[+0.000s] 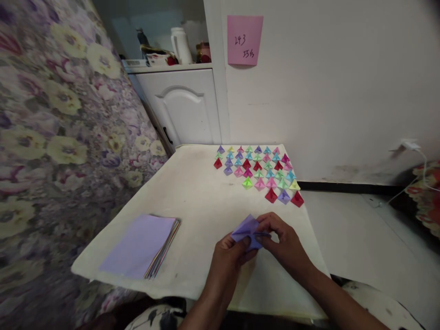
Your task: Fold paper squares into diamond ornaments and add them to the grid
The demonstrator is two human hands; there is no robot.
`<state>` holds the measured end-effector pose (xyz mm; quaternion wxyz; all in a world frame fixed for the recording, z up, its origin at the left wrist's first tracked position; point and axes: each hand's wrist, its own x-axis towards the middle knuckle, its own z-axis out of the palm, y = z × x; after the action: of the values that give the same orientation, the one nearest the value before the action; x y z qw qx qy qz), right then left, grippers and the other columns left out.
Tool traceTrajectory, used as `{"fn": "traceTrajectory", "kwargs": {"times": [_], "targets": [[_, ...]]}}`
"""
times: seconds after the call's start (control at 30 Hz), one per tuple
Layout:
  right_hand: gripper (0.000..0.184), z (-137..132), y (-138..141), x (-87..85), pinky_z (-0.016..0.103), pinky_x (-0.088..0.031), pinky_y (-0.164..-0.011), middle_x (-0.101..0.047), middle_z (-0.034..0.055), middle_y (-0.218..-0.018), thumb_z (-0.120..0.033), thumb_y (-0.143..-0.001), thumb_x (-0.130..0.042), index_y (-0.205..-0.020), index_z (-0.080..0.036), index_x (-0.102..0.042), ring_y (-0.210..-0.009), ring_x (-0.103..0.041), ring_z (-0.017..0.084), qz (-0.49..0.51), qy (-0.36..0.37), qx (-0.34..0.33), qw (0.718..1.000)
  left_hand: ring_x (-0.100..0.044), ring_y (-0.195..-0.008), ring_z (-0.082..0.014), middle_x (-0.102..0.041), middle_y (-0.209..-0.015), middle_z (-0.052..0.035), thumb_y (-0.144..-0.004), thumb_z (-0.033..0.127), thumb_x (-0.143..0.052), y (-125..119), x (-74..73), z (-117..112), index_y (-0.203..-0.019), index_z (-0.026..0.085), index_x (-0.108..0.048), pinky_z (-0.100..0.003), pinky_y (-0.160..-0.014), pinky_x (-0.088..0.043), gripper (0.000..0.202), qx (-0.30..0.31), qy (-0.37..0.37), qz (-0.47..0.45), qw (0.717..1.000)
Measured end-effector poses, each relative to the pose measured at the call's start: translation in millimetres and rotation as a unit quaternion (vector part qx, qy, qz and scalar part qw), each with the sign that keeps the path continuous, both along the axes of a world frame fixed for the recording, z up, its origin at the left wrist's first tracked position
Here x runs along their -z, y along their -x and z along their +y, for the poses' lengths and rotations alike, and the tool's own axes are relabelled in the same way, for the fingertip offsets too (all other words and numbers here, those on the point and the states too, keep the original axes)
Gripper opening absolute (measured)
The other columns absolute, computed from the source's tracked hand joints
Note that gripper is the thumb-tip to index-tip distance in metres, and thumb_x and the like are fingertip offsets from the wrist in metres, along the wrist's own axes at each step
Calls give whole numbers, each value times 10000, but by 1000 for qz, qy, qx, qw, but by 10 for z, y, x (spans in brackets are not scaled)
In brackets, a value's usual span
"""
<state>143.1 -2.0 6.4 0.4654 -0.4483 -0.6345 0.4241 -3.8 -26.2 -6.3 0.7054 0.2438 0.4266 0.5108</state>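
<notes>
A small purple folded paper [248, 225] is held between both hands above the near part of the table. My left hand [231, 251] grips it from the lower left, with the thumb pressed on its face. At its right corner, my right hand [280, 233] pinches the paper between thumb and fingers. Creases cross the paper near its middle. Beyond the hands, several small folded paper pieces [257, 166] in red, pink, green, blue, purple and yellow stand in rows. To the left lies a stack of coloured paper sheets [139, 245], a purple one on top.
The pale table [192, 192] meets the wall at its far edge. A floral curtain [68, 137] hangs at left. Behind stands a white cabinet [182, 107] with a white jug [181, 46] on its shelf. A pink note [244, 40] is on the wall; a white cable [424, 169] hangs at right.
</notes>
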Motion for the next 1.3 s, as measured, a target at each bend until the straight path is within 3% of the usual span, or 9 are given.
{"fn": "traceTrajectory", "kwargs": {"times": [0.23, 0.43, 0.63, 0.87, 0.93, 1.13, 1.3], "targets": [[254, -44, 39, 28, 291, -422, -791, -562, 23, -978, -27, -684, -514, -727, -237, -651, -937, -542, 186, -10, -39, -4, 999, -582, -702, -99, -666, -790, -33, -735, 151, -630, 1, -7, -9, -887, 143, -681, -223, -674, -486, 161, -2, 0, -16, 1000], [284, -51, 52, 38, 284, -443, -750, -576, 23, -903, -4, -696, -493, -746, -235, -650, -863, -566, 175, -31, -45, -37, 998, -573, -660, -97, -657, -754, -24, -760, 139, -571, 45, 37, -4, -900, 143, -653, -250, -669, -484, 162, 4, 12, -22, 1000], [311, -27, 33, 52, 275, -448, -735, -574, 21, -872, 34, -689, -469, -766, -214, -641, -833, -565, 162, -37, -59, -61, 996, -618, -707, -130, -688, -827, -60, -768, 141, -542, 70, -12, 17, -875, 122, -651, -264, -708, -484, 154, 9, 8, -79, 997], [307, -29, 14, 64, 277, -446, -721, -571, 23, -835, 43, -688, -449, -754, -200, -626, -806, -563, 161, -54, -71, -61, 994, -646, -810, -202, -696, -916, -127, -848, 353, -470, 118, -67, 24, -983, 96, -648, -330, -772, -498, 341, 1, 44, -144, 989], [308, -31, 17, 71, 276, -444, -717, -572, 25, -842, 42, -685, -448, -756, -199, -625, -808, -562, 162, -62, -82, -61, 993, -641, -828, -197, -691, -950, -128, -834, 370, -515, 103, -53, 18, -1011, 100, -641, -317, -775, -497, 347, 9, 23, -126, 992], [322, -52, 5, 66, 283, -440, -736, -566, 35, -878, 37, -672, -437, -779, -197, -630, -844, -554, 170, -81, -109, -79, 988, -626, -869, -177, -691, -948, -121, -707, 158, -688, 57, 57, 24, -979, 79, -661, -289, -834, -469, 284, 13, -10, -62, 998], [263, -58, -46, 18, 303, -441, -757, -594, 44, -945, -71, -728, -502, -939, -205, -587, -873, -564, 187, -25, -40, -76, 996, -610, -705, -131, -690, -844, -76, -702, 216, -686, 81, 82, 17, -954, 117, -674, -228, -630, -492, 271, 14, 24, 27, 999]]}}
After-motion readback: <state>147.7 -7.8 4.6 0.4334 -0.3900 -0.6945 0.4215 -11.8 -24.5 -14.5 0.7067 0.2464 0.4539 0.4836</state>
